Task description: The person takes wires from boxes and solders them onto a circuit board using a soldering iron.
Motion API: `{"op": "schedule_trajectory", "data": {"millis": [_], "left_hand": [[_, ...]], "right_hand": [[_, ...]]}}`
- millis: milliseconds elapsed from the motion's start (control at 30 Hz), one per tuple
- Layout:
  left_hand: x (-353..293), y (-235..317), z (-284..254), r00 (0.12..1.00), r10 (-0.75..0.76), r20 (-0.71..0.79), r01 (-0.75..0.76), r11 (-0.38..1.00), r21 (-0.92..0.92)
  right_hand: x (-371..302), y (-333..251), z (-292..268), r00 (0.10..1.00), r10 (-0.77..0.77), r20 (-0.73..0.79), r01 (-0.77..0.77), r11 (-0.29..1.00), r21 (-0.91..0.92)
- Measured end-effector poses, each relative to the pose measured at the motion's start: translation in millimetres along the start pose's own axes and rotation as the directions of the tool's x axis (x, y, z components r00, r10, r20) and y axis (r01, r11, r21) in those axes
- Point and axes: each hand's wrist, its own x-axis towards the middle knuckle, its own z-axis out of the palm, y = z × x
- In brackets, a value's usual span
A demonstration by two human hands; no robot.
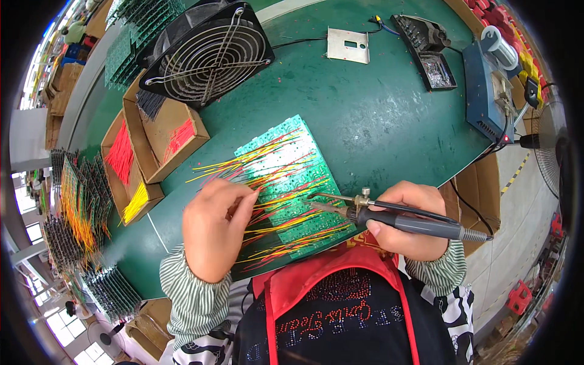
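Note:
A green circuit board (286,155) lies on the green workbench (377,121), covered with several red and yellow wires (292,213) fanning to the left. My left hand (213,228) rests on the board's left side, fingers pinched on the wires. My right hand (410,222) grips a grey-handled soldering iron (401,220) whose tip points left over the board's lower middle, close to my left fingertips.
Cardboard boxes (152,146) with red, yellow and black wire bundles sit at the left, behind them a black fan (210,55). Stacks of wired boards (79,207) stand far left. A blue soldering station (486,91), a black iron stand (429,48) and a metal plate (348,45) sit at the back right.

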Motion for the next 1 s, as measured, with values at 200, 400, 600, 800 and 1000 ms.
{"op": "schedule_trajectory", "data": {"millis": [200, 400, 600, 800, 1000], "left_hand": [[2.4, 12.2, 27.6, 0.969, 0.190, 0.155, -0.183, 0.981, -0.059], [9.3, 7.7, 39.9, 0.962, 0.186, 0.200, -0.165, 0.979, -0.117], [11.6, 8.8, 41.1, 0.959, 0.193, 0.206, -0.178, 0.980, -0.092], [12.9, 10.2, 40.0, 0.956, 0.185, 0.226, -0.171, 0.982, -0.079], [11.6, 10.8, 29.8, 0.974, 0.221, 0.050, -0.225, 0.972, 0.070]], "right_hand": [[-4.6, -4.3, -8.5, 0.999, 0.028, -0.040, -0.029, 0.999, -0.022], [-5.7, 0.1, -8.7, 0.998, 0.025, -0.055, -0.024, 1.000, 0.015], [-2.0, 3.1, -5.7, 0.997, 0.056, -0.052, -0.055, 0.998, 0.020], [-2.8, 0.9, -9.3, 0.998, 0.016, -0.057, -0.016, 1.000, -0.001], [-6.5, -2.0, -14.8, 0.996, 0.048, -0.071, -0.050, 0.998, -0.026]]}}
